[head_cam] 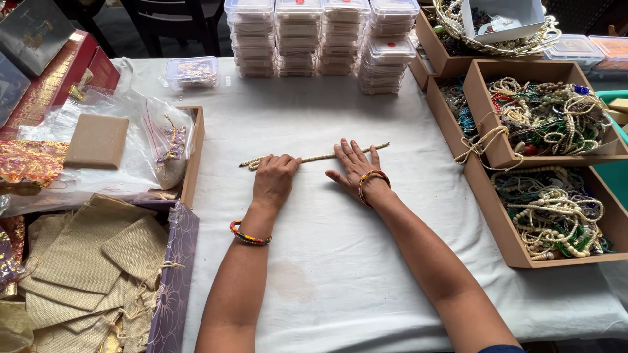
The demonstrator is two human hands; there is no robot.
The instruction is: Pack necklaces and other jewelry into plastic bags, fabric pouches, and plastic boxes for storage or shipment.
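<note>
Cream-coloured bead strand (314, 157), a long thin string of small pale beads, lies stretched in a nearly straight line across the middle of the white cloth-covered table (327, 261), its left end looped back on itself and its right end tapering off toward the far right. The left hand (275, 178) is curled into a loose fist over the strand near its left end, fingers folded down so they seem to pinch or pin the beads against the cloth, though the grip itself is hidden under the knuckles. The right hand (356, 167) lies flat and open on the strand further right, fingers spread and pressing it down. Both wrists wear multicoloured beaded bracelets. To my eye the strand is being pulled straight and smoothed out along the table; the next move would call for keeping the left end anchored while the flat palm slides along without kinking the string. On the right stand brown cardboard trays (481, 98) heaped with tangled bead necklaces in white, green, red and blue, one near, one further back, and more at the far edge. At the far side are stacks of clear plastic lidded boxes (320, 36), with one single box apart to their left. To the left sit a clear plastic bag (150, 140), a flat brown square pad (97, 140), and, nearer, a pile of beige burlap drawstring pouches (91, 261).
</note>
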